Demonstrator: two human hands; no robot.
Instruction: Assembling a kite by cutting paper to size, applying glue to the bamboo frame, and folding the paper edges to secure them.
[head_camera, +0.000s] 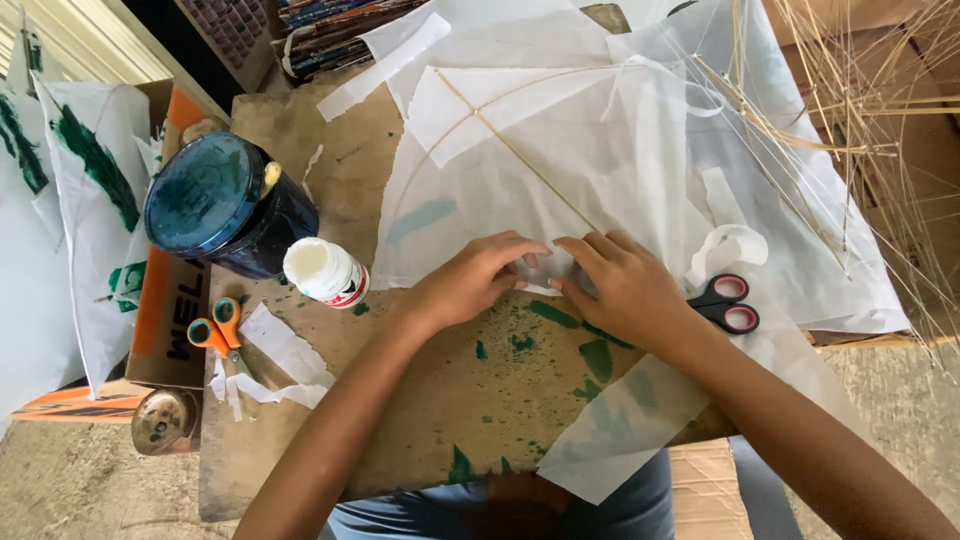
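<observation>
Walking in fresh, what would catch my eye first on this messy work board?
Probably the white tissue-paper kite spread across the board's middle and far side, thin sticks crossing it. Both hands press its near corner, the left hand beside the right hand. After that, the dark blue paint can at far left, a white glue bottle just beside it, and black scissors right of the hands.

Bare worktop (440, 400) in front of both hands, green paint smears only: open passage. Left side crowded: glue bottle (325, 271) near the left hand (470, 280), dark paint can (225, 205) behind it, orange scissors (215, 330) and paper scraps (285, 350) beyond. Black scissors (725, 303) just beside the right hand (625, 285). Thin sticks (850, 110) bristle far right. White paper kite (560, 170) covers the far worktop.
</observation>
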